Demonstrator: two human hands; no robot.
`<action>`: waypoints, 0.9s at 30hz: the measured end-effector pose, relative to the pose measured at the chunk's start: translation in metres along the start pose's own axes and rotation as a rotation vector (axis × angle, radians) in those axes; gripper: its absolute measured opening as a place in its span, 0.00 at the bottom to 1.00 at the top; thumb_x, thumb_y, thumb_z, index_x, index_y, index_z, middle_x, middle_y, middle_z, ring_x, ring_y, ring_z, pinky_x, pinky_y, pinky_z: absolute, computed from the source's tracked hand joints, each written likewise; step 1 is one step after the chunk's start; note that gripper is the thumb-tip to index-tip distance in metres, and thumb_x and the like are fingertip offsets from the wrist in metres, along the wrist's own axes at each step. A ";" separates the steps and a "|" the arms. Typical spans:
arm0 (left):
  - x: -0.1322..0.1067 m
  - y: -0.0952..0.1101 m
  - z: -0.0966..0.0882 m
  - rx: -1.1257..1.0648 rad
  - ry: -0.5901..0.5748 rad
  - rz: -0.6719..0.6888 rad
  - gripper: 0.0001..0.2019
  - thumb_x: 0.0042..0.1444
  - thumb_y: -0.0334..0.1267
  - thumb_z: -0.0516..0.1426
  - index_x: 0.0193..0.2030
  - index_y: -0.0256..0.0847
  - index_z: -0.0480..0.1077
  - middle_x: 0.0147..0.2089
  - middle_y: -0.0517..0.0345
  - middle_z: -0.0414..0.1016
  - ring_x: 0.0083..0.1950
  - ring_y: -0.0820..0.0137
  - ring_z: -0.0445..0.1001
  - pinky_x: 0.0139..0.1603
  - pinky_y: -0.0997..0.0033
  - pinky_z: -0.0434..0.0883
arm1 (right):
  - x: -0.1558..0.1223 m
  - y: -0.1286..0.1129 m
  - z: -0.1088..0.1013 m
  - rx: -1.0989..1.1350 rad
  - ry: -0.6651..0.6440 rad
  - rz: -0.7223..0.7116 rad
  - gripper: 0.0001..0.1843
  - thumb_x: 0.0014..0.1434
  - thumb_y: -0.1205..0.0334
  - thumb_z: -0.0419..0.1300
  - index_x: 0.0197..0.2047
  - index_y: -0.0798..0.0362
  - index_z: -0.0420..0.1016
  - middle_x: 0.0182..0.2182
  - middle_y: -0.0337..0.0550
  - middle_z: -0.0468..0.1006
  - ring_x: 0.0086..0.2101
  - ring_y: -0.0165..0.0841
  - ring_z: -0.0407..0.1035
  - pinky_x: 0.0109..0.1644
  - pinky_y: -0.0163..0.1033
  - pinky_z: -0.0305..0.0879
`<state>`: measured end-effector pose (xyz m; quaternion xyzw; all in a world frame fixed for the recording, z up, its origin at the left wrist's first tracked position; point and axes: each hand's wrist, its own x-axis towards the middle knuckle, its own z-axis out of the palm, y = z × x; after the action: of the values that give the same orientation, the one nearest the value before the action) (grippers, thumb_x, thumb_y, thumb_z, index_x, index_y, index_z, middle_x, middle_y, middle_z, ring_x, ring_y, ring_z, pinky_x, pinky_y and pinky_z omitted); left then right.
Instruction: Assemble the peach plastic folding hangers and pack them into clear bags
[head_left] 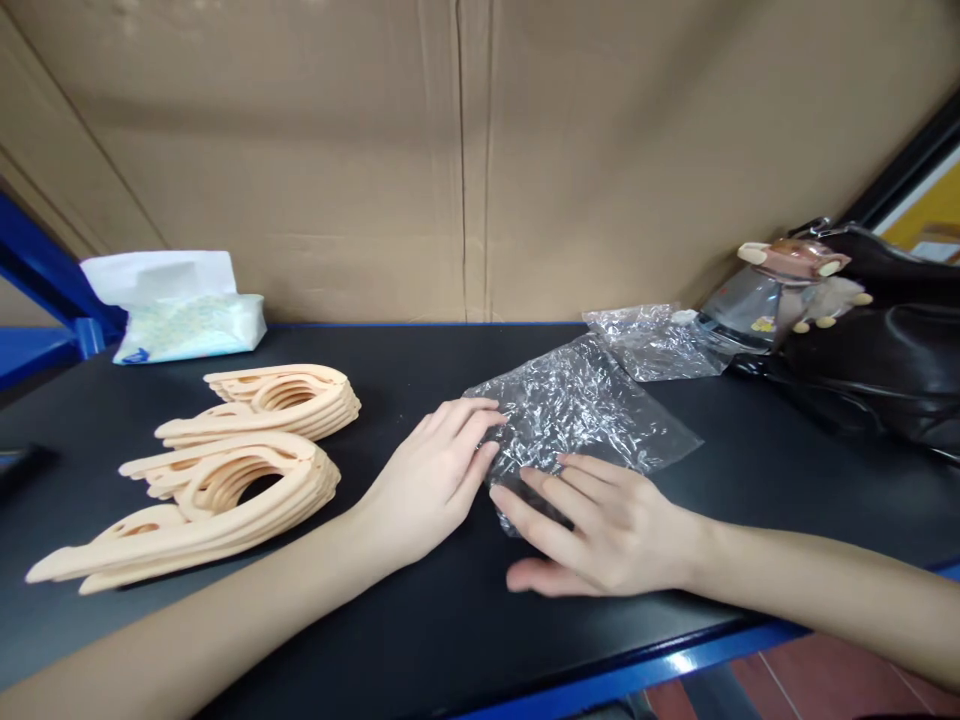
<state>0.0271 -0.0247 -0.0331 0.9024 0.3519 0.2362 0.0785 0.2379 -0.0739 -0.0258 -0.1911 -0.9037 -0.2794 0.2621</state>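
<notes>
A clear, crinkled plastic bag [577, 410] lies flat on the black tabletop in front of me. My left hand [442, 460] rests at the bag's left edge with its fingers stretched out over it. My right hand [607, 525] lies over the near part of the bag, fingers spread and thumb apart. To the left of my left hand stand two stacks of pale wooden cut-out pieces, a nearer stack [300, 490] and a farther stack [330, 400], each with curved openings.
Another clear plastic bag [660, 345] lies behind the first. A tissue pack [195, 325] sits at the back left. On the right are a clear bottle [750, 305] with a pinkish lid and a black leather bag [885, 350]. Brown cardboard [337, 180] stands along the back.
</notes>
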 end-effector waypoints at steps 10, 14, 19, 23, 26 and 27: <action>-0.005 -0.003 0.005 0.125 -0.237 -0.028 0.29 0.67 0.53 0.47 0.69 0.41 0.57 0.73 0.46 0.54 0.75 0.51 0.44 0.70 0.35 0.50 | -0.015 0.073 -0.003 0.007 -0.264 0.780 0.13 0.65 0.66 0.51 0.45 0.54 0.77 0.37 0.45 0.83 0.32 0.37 0.77 0.33 0.39 0.68; -0.005 -0.001 0.003 0.136 -0.263 -0.051 0.38 0.60 0.64 0.50 0.70 0.41 0.55 0.74 0.42 0.51 0.75 0.46 0.42 0.68 0.30 0.47 | -0.026 0.098 0.007 0.442 -0.321 1.096 0.10 0.60 0.66 0.55 0.42 0.55 0.76 0.30 0.44 0.81 0.24 0.32 0.73 0.30 0.39 0.70; -0.006 -0.001 0.003 0.155 -0.257 -0.068 0.31 0.63 0.52 0.53 0.69 0.41 0.56 0.74 0.42 0.49 0.75 0.43 0.38 0.68 0.28 0.46 | -0.024 0.100 0.010 0.881 -0.354 1.301 0.15 0.56 0.57 0.62 0.43 0.58 0.74 0.28 0.46 0.81 0.18 0.28 0.69 0.20 0.34 0.69; -0.006 -0.002 0.003 0.183 -0.270 -0.147 0.27 0.63 0.32 0.46 0.69 0.41 0.57 0.75 0.42 0.47 0.75 0.46 0.37 0.70 0.34 0.47 | -0.022 0.101 0.004 1.219 -0.455 1.377 0.18 0.56 0.56 0.65 0.45 0.61 0.76 0.30 0.48 0.82 0.19 0.24 0.70 0.21 0.28 0.69; -0.004 -0.002 0.004 0.217 -0.249 -0.257 0.25 0.66 0.34 0.43 0.69 0.40 0.58 0.75 0.41 0.47 0.75 0.46 0.41 0.71 0.38 0.48 | -0.025 0.103 0.004 1.459 -0.624 1.287 0.22 0.57 0.56 0.65 0.52 0.60 0.75 0.33 0.48 0.83 0.20 0.24 0.71 0.23 0.27 0.69; -0.004 -0.002 0.005 0.226 -0.247 -0.279 0.25 0.67 0.37 0.42 0.69 0.40 0.58 0.75 0.41 0.47 0.75 0.48 0.42 0.71 0.40 0.48 | -0.027 0.104 0.005 1.510 -0.673 1.247 0.24 0.56 0.55 0.66 0.53 0.59 0.74 0.33 0.47 0.83 0.20 0.24 0.72 0.23 0.27 0.70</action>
<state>0.0253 -0.0258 -0.0394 0.8700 0.4854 0.0699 0.0514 0.3081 0.0037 -0.0031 -0.4793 -0.6106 0.6134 0.1456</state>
